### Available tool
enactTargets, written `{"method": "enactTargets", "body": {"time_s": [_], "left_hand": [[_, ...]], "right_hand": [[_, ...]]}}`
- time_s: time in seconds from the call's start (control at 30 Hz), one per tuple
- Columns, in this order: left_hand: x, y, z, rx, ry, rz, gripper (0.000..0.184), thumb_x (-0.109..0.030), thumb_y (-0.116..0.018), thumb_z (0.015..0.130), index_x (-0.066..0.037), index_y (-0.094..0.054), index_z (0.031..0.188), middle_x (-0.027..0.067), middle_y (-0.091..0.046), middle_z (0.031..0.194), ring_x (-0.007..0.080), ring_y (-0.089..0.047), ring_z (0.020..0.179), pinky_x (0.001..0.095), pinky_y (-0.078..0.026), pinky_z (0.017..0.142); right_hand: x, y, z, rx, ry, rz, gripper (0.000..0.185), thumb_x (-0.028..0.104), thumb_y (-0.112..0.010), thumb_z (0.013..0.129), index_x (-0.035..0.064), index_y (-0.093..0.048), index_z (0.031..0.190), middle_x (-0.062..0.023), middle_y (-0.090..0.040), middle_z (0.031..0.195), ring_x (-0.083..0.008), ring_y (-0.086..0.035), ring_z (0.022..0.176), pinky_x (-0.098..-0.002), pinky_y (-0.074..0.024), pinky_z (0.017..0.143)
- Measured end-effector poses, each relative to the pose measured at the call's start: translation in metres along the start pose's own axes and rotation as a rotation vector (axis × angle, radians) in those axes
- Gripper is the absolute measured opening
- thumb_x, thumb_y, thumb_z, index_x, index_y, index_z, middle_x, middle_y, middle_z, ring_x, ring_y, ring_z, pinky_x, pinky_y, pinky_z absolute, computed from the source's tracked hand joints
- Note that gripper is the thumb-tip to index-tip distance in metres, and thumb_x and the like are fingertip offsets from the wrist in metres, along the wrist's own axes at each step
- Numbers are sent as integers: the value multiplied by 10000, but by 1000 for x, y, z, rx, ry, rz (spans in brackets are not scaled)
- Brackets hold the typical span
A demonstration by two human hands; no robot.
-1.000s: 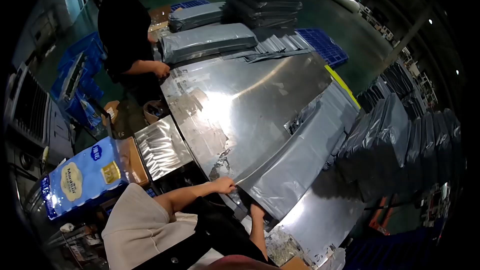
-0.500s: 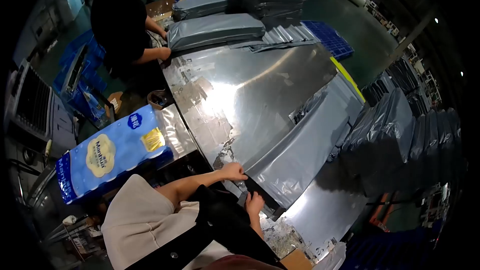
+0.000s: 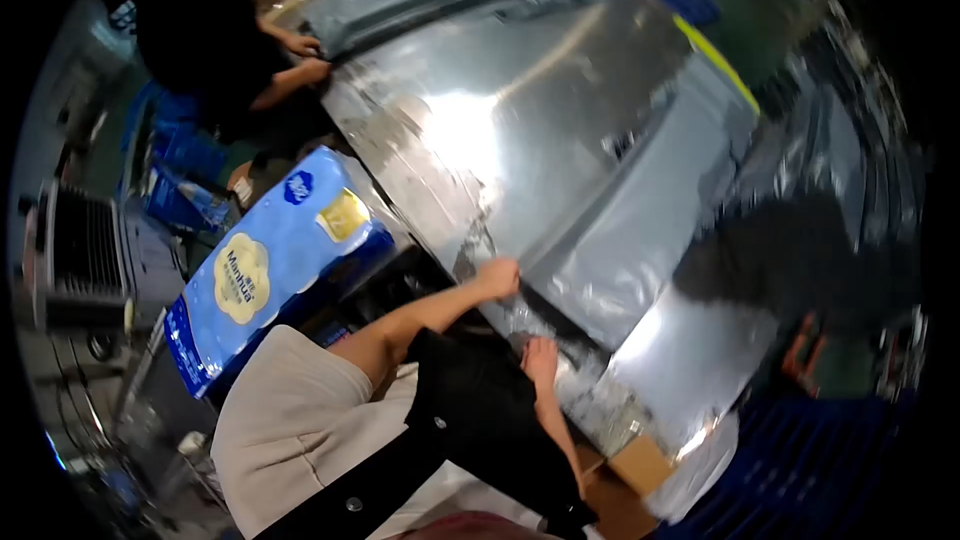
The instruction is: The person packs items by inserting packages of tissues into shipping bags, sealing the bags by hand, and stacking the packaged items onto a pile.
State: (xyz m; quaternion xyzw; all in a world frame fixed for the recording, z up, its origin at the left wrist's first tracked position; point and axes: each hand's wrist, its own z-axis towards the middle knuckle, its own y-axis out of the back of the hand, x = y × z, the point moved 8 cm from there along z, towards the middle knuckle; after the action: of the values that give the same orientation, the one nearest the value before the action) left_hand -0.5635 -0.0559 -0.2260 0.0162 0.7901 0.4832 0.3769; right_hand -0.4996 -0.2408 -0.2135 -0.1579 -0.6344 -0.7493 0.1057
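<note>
A long grey plastic-wrapped package [image 3: 650, 220] lies on the metal table [image 3: 560, 90]. My left hand [image 3: 498, 280] has its fingers curled at the table's near edge, beside the package's near left corner. Lower down, my right hand [image 3: 541, 358] is at the same edge, its fingers bent and close together; whether anything thin is in them is too blurred to tell. Between the two hands is a crumpled clear and dark strip [image 3: 520, 322]. To the left, a blue Manhua pack [image 3: 290, 255] rests beside the table.
A co-worker in black [image 3: 215, 45] has both hands at another grey package [image 3: 415, 0] at the far left. Grey wrapped bundles [image 3: 830, 140] stand at the right. A cardboard box [image 3: 640, 462] is near the bottom, and blue crates [image 3: 180, 135] lie left.
The view has turned and shifted. The blue pack has moved up and right toward the table. My hands have drawn away from the package's near end, where the right hand was tucked in earlier.
</note>
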Motion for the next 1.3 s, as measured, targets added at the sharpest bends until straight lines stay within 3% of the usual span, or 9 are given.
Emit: {"method": "enactTargets", "body": {"time_s": [0.2,0.33,0.4,0.47,0.6,0.73,0.83,1.1,1.3], "left_hand": [[22,-4,-7,343,-1,-383,231,-238,-631,744,-7,-629,722,77,-602,606,137,-558,522,286,-444,501],[46,12,-6,257,-44,-499,251,-246,-623,767,2,-633,726,25,-593,607,87,-529,569,239,-421,525],[39,43,-1,125,-36,-411,192,-191,-625,741,0,-620,761,63,-608,651,137,-559,609,269,-439,568],[11,64,9,19,-198,-83,237,-121,-601,716,-19,-585,929,108,-605,846,188,-558,806,308,-436,712],[-94,69,13,-2,-714,524,651,41,-520,673,-101,-342,1283,124,-357,1308,230,-307,1228,358,-274,1004],[-110,13,-6,217,-1280,1063,862,89,-516,653,-149,-90,1365,47,-53,1433,215,-76,1316,384,-99,1081],[-105,2,-18,384,-1381,754,575,21,-595,622,-38,-441,1173,145,-319,1336,254,-231,1276,372,-188,1062],[-85,45,42,531,-649,198,180,38,-557,669,-30,-558,835,131,-584,879,302,-569,828,360,-470,782],[-117,23,144,455,-707,149,171,-19,-562,649,-17,-544,819,112,-578,730,269,-561,720,354,-444,642]], "right_hand": [[-41,80,-218,81,-670,218,56,50,-454,733,47,-457,789,-160,-495,733,-351,-455,725,-417,-376,647],[-46,33,-452,1138,-1188,29,434,121,-483,767,27,-431,1188,-147,-562,1031,-268,-512,1003,-327,-447,792],[-49,48,-389,497,-557,-409,262,149,-514,787,48,-520,1029,-118,-562,854,-241,-522,763,-344,-456,645],[-66,56,-300,761,-712,-268,196,122,-560,755,18,-570,921,-118,-553,719,-258,-531,637,-356,-457,581],[-126,144,-82,-288,-593,-71,161,130,-539,777,57,-607,903,-166,-581,657,-333,-565,602,-402,-454,556],[-119,171,1,-211,-250,-317,409,16,-500,733,109,-513,1131,-149,-522,1130,-301,-475,1076,-389,-410,876],[-94,122,-5,198,295,-309,425,11,-508,698,97,-482,1113,-65,-496,1184,-245,-278,1254,-545,-132,1036],[-179,153,-6,32,-289,39,149,52,-594,604,91,-566,745,-70,-604,786,-276,-366,1189,-601,-132,975],[-245,129,90,259,-567,117,204,95,-592,609,87,-591,813,-108,-604,808,-275,-444,1083,-552,-245,920]]}}
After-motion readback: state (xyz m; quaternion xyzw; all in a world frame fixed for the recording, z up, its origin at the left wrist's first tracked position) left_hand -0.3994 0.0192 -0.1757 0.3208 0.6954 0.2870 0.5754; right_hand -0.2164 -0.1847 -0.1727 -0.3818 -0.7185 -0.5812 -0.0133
